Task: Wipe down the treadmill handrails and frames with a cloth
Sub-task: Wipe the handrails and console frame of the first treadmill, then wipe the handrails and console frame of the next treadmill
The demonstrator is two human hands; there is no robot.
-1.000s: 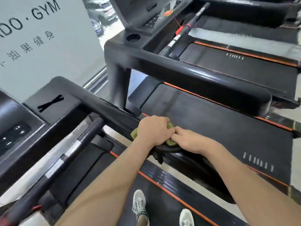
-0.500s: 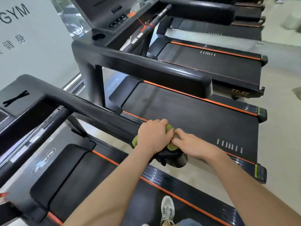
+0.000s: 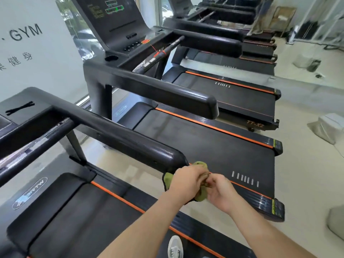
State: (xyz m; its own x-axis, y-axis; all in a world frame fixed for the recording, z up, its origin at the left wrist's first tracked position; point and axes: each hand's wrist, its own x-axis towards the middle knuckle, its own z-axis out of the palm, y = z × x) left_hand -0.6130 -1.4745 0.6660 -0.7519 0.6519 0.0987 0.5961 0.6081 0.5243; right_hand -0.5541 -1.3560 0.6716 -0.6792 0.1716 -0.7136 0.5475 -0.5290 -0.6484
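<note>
A green cloth (image 3: 202,195) is held bunched between both hands just past the rounded end of the black handrail (image 3: 119,133) of the near treadmill (image 3: 78,216). The left hand (image 3: 187,183) is laid over the top of the cloth, with its grip closed round the fabric. Folds of green are seen above the knuckles, at the side nearest the rail end and below the palm. The right hand (image 3: 221,192) is brought in against the left, and its grip is pinched on the bunched middle of the same cloth. Whether the cloth is actually pressed against the end of the rail cannot be told, since that spot is covered by the left hand. An orange stripe (image 3: 119,198) is seen along the edge of the near deck, and one light shoe (image 3: 175,246) is planted on the belt below the forearms. A neighbouring treadmill (image 3: 214,146) is stood just beside, its console (image 3: 111,21) raised at the far end. More machines are lined up behind it. The letters GYM are printed on the pale wall (image 3: 46,75) to the left.
</note>
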